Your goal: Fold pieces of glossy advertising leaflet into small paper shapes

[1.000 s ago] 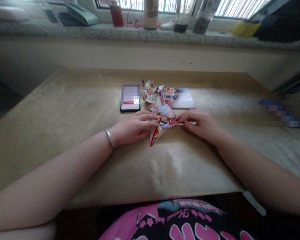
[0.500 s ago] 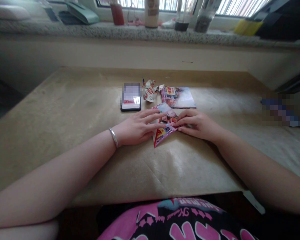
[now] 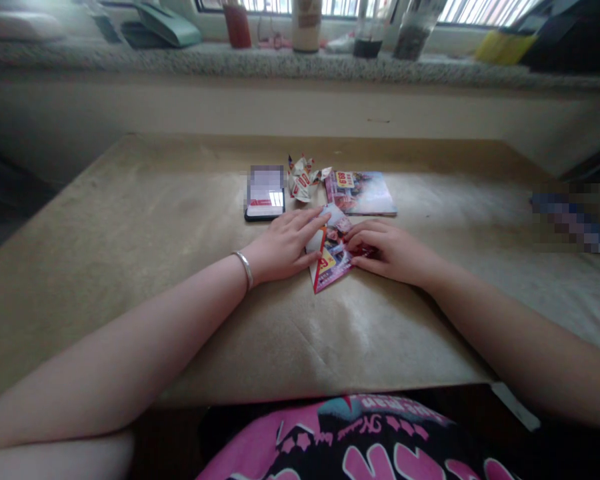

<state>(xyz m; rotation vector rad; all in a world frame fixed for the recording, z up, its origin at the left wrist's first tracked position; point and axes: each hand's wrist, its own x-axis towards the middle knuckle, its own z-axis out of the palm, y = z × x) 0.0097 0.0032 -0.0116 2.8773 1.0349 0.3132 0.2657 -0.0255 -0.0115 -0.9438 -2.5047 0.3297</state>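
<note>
"What does the head view show of the hands?"

"The left hand (image 3: 293, 247) lies palm down, fingers stretched and thumb spread, across the left part of a glossy, multicoloured sheet of folded paper (image 3: 336, 261). It rests on the sheet and grips nothing. The right hand (image 3: 391, 252) is half curled, its fingertips and thumb at the right side; I cannot tell whether it pinches the edge."

"And where is the folded paper?"

"Flat on the tan, smooth-topped bench (image 3: 280, 353), between the two hands, one point towards the person. A yellow patch and a red-edged white flap show."

"Anything beyond it?"

"Yes, a row of three: a black-edged rectangular phone (image 3: 263, 212) on the left, screen partly blurred; a white, spiky folded paper piece with red print (image 3: 301, 183) in the middle; and a pink-and-blue glossy booklet (image 3: 367, 195) on the right."

"On the wrist?"

"A silver metal bangle (image 3: 245, 269), on the left."
</note>
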